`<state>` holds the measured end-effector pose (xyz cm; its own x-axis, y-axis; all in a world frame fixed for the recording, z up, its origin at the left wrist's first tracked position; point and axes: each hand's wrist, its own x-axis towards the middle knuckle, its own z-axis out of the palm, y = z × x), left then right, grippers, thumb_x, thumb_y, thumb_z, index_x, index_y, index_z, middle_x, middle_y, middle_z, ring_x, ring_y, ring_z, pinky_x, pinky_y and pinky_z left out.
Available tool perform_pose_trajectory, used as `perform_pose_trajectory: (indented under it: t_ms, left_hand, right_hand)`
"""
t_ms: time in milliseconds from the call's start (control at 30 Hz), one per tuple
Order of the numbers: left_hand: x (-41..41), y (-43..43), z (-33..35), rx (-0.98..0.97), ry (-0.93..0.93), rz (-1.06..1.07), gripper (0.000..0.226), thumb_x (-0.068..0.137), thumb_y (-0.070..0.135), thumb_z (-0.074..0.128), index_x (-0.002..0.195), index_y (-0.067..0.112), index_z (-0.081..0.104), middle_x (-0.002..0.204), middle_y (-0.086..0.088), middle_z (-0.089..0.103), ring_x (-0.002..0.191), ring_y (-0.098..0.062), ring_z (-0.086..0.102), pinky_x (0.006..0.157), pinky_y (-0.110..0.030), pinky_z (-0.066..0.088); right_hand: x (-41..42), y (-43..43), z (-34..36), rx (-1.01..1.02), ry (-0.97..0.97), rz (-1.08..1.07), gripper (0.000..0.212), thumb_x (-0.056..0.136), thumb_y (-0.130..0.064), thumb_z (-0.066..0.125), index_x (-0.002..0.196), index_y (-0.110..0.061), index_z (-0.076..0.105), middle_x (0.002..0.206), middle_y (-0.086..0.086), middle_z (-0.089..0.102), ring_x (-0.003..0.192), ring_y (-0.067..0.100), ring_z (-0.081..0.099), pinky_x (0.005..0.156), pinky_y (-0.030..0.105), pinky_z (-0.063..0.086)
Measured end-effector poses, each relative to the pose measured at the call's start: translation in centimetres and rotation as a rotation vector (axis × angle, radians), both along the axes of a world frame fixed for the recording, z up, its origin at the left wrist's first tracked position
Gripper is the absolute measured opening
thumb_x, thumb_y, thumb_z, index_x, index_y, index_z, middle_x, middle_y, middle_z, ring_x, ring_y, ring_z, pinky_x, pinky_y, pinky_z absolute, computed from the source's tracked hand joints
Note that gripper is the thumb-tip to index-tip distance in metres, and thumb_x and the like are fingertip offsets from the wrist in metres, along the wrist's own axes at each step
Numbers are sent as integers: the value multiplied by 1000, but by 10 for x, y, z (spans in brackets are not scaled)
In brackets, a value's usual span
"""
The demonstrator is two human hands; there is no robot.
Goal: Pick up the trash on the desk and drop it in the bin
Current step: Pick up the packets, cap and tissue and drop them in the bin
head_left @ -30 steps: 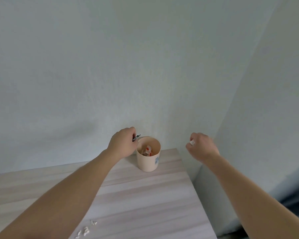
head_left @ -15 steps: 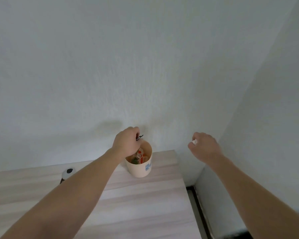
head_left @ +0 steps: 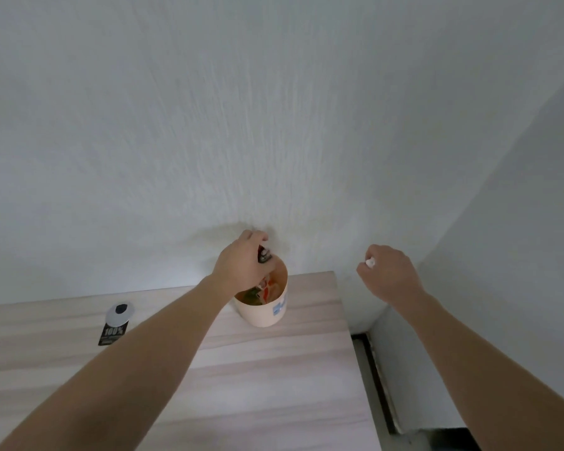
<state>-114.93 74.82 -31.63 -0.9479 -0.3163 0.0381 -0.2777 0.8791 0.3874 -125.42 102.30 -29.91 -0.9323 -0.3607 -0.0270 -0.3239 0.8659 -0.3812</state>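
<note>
A small beige cup-shaped bin [head_left: 263, 315] with a blue mark stands at the far right corner of the light wooden desk [head_left: 274, 385], close to the wall. Colourful scraps [head_left: 261, 290] lie inside it. My left hand [head_left: 243, 263] hovers directly over the bin's rim, fingers closed on a small dark wrapper [head_left: 264, 256]. Off to the right, past the desk's edge, my right hand [head_left: 389, 273] is held in the air, pinching a tiny white scrap [head_left: 370, 262].
A black and white label tag [head_left: 115, 322] lies on the desk to the left of the bin. White walls close in behind and on the right. A gap with a dark floor strip [head_left: 376, 379] runs along the desk's right edge.
The view has swung left, bringing the label tag into sight. My left hand has moved from beside the bin to right above its opening. The right hand has hardly moved.
</note>
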Motion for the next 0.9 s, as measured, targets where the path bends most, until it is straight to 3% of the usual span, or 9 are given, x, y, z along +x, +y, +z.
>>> perform_pose_trajectory:
  t_ms: [133,300,633,900]
  left_hand:
    - [3,-1,-2,-49,-38,-1,75,81,63,56,142,28,30,146,-3,38,122,-26,50,95,-43,48]
    - [12,-3,2,-108,0,-2,80,85,61,52,148,22,21,156,-8,24,142,-27,23,112,-47,27]
    - [34,-13,20,-186,2,15,68,95,51,38,150,17,17,160,-9,12,147,-26,7,119,-45,13]
    - [79,-45,36,-222,-19,83,60,97,38,37,150,14,19,159,-11,16,147,-28,11,120,-44,13]
  right_hand:
    - [-1,1,-2,-14,20,-21,13,83,-25,55,83,-13,60,82,6,59,71,24,46,65,29,33]
    - [4,5,2,-32,0,-24,12,84,-25,55,85,-15,61,81,1,55,74,22,48,65,29,34]
    - [17,4,14,-50,14,-14,10,85,-24,53,85,-15,59,83,1,56,75,20,50,65,28,35]
    - [36,-24,30,-36,56,23,12,86,-27,53,87,-17,59,91,4,59,80,23,52,70,29,37]
